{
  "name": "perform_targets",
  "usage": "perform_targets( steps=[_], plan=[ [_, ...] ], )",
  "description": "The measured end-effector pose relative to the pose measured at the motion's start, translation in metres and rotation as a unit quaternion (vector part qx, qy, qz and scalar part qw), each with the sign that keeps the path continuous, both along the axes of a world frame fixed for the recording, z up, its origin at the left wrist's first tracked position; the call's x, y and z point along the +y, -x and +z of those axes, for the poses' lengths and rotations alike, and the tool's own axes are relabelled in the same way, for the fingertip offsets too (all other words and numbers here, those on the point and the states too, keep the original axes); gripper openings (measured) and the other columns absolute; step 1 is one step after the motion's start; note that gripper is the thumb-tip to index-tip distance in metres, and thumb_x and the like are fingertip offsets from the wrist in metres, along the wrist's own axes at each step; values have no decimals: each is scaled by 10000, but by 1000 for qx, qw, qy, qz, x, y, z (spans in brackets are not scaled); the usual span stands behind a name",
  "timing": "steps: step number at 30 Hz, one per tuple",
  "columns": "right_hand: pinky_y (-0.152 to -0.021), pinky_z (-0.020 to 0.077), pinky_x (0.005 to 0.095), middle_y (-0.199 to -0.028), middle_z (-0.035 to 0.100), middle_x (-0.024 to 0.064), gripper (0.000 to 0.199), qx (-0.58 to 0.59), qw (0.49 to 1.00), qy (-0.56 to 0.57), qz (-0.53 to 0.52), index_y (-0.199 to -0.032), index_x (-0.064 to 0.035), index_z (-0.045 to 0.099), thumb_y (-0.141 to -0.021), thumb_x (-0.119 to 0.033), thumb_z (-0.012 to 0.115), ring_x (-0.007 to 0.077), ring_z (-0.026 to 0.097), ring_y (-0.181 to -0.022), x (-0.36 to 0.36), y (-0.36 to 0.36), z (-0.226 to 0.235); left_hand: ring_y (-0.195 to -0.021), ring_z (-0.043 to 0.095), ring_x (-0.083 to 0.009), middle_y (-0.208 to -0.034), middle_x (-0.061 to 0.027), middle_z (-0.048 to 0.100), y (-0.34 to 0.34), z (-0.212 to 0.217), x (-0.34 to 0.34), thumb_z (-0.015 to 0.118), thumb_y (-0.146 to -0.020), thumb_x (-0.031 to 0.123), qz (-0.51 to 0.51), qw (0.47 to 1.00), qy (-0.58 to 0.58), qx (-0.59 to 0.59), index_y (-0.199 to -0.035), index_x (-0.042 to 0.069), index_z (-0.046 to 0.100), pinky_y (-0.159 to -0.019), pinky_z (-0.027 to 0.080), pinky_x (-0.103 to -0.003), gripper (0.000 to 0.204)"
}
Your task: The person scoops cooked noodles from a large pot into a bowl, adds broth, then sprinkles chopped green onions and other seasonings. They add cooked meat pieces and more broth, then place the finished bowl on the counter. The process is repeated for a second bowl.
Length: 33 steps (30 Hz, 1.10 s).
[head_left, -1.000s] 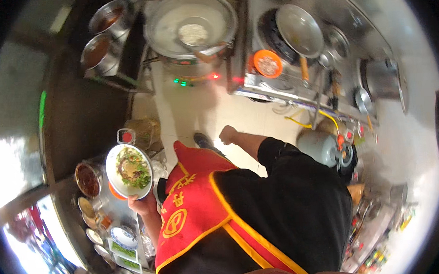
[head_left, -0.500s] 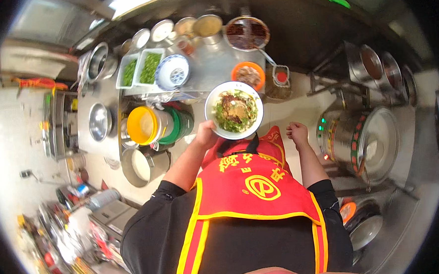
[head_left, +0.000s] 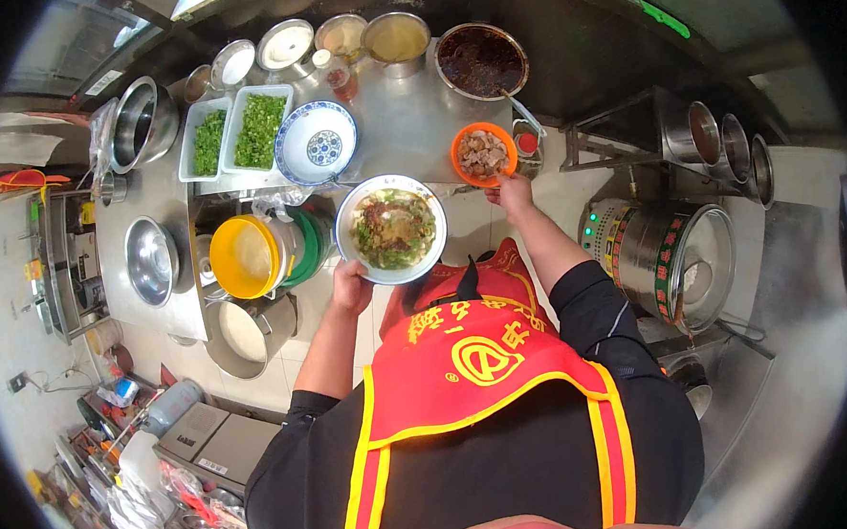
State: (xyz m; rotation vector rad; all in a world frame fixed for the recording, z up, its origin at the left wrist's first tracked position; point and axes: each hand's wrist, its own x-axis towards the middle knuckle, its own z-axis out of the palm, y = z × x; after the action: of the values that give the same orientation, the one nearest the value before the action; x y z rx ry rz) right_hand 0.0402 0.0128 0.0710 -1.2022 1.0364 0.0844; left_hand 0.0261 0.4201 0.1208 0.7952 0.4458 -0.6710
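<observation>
My left hand (head_left: pixel 352 287) holds a white bowl (head_left: pixel 391 229) of noodles with greens and brown topping from below, level in front of my red apron. My right hand (head_left: pixel 513 192) reaches forward to the rim of an orange bowl (head_left: pixel 483 154) of brown meat cubes on the steel counter (head_left: pixel 406 122); whether the fingers pinch anything is hidden. A blue-patterned empty bowl (head_left: pixel 316 143) stands just beyond the noodle bowl.
Two white trays of chopped greens (head_left: pixel 240 132), a large pot of dark red sauce (head_left: pixel 481 59) and lidded steel pots (head_left: pixel 286 45) line the counter. Yellow and green buckets (head_left: pixel 251 255) sit at left. A big steel cooker (head_left: pixel 677 256) stands at right.
The view has steadied facing the counter. The noodle bowl stays in my left hand, and my right hand has moved forward from beside my apron to the orange meat bowl.
</observation>
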Motion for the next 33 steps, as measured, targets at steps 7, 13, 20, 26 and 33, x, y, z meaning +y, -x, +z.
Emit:
perform_targets(
  steps=[7, 13, 20, 26, 33],
  plan=[
    [-533, 566, 413, -827, 709, 122, 107, -14, 998, 51, -31, -963, -34, 686, -952, -124, 627, 240, 695, -618, -14, -3, -60, -1175, 601, -288, -1221, -120, 623, -25, -28, 15, 595, -770, 112, -60, 997, 25, -47, -1190, 32, 572, -1045, 481, -470, 428],
    [-546, 622, 367, -839, 737, 160, 216, 47, 997, 62, -26, -1060, 64, 706, -979, -99, 588, 252, 733, -617, -2, -6, -62, -1385, 492, -347, -1467, -143, 542, -52, 22, -11, 548, -672, 125, -91, 996, 7, 12, -1504, 14, 434, -1190, 383, -515, 848],
    [-581, 602, 422, -749, 751, 166, 280, 82, 988, 130, -6, -968, 30, 737, -932, -238, 666, 286, 738, -604, 3, -7, -57, -1394, 483, -359, -1481, -159, 524, -62, 46, -22, 527, -663, 106, -116, 992, 42, -31, -1499, 13, 435, -1204, 366, -553, 846],
    [-676, 606, 463, -779, 720, 192, 231, 48, 991, 118, -51, -1052, 71, 700, -938, -124, 655, 313, 738, -704, 0, 5, -41, -1259, 598, -322, -1335, -145, 635, -55, 44, -22, 556, -707, 112, -82, 996, 16, -25, -1392, -6, 542, -1107, 463, -493, 695],
    [-543, 594, 332, -869, 720, 111, 181, -12, 996, 78, -48, -1079, 69, 684, -1001, -81, 618, 205, 704, -613, -11, 42, -4, -1237, 614, -353, -1328, -158, 635, -53, 36, -28, 523, -724, 71, -58, 998, 16, -18, -1402, -44, 501, -1087, 489, -524, 688]
  ],
)
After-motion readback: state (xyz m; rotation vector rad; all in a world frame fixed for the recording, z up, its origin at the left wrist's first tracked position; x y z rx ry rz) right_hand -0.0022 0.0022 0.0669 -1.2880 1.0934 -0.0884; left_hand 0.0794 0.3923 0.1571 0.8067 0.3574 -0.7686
